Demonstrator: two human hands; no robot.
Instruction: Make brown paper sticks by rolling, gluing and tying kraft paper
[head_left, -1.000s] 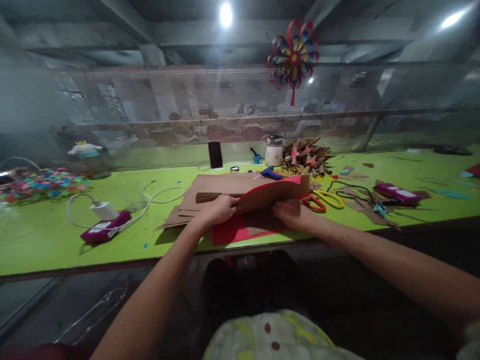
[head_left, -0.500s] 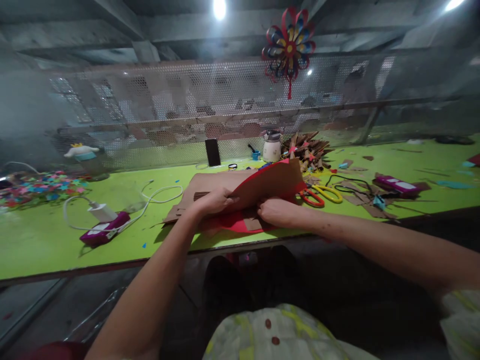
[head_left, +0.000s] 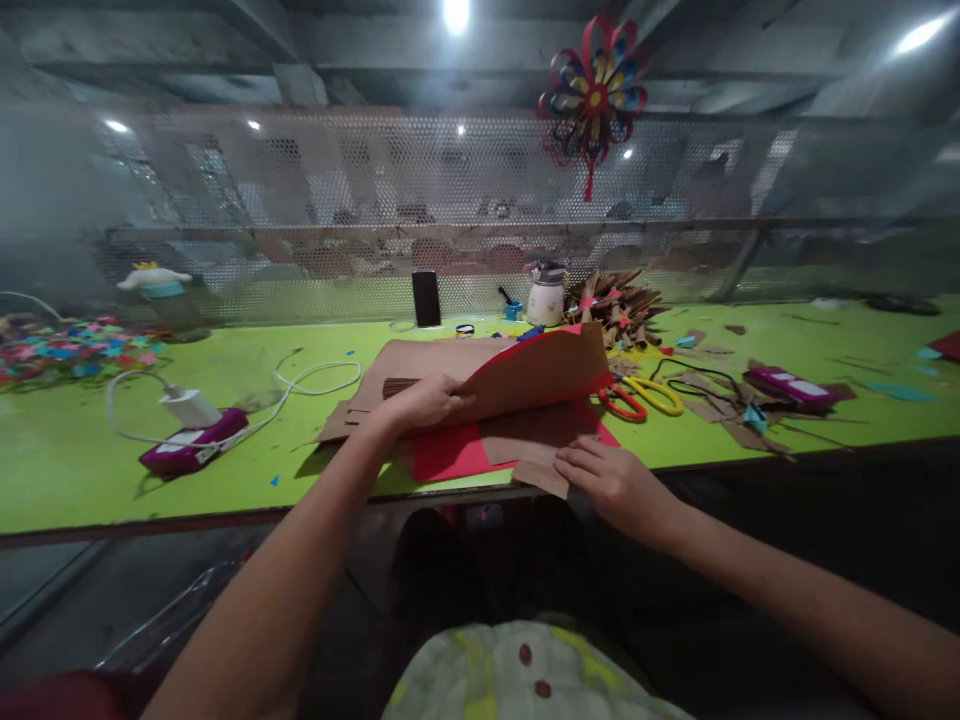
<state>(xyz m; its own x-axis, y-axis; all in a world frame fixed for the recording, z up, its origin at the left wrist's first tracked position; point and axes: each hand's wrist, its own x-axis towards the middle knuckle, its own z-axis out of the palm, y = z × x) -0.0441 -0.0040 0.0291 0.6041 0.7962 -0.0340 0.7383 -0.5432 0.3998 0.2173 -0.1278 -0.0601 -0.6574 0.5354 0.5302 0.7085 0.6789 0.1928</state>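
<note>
My left hand (head_left: 421, 402) is closed on the near edge of a brown sheet with a red underside (head_left: 536, 372), lifting it up off the pile. Under it lie a flat red sheet (head_left: 450, 450) and brown paper pieces (head_left: 534, 432). My right hand (head_left: 611, 478) has moved to the table's front edge and pinches a small brown paper piece (head_left: 541, 477) that sticks out over that edge. More brown sheets (head_left: 420, 362) lie flat behind my left hand.
On the green table (head_left: 75, 460) are a purple device with white charger and cable (head_left: 191, 440) at left, red and yellow scissors (head_left: 643, 396), a phone standing upright (head_left: 426, 298), a white jar (head_left: 546, 295), a heap of brown paper cones (head_left: 615, 302), and coloured scraps (head_left: 71, 345). A perforated metal screen (head_left: 375, 200) backs the table.
My right hand has drawn back from under the lifted sheet to the table's front edge and taken a small brown piece. The left hand still holds the sheet up.
</note>
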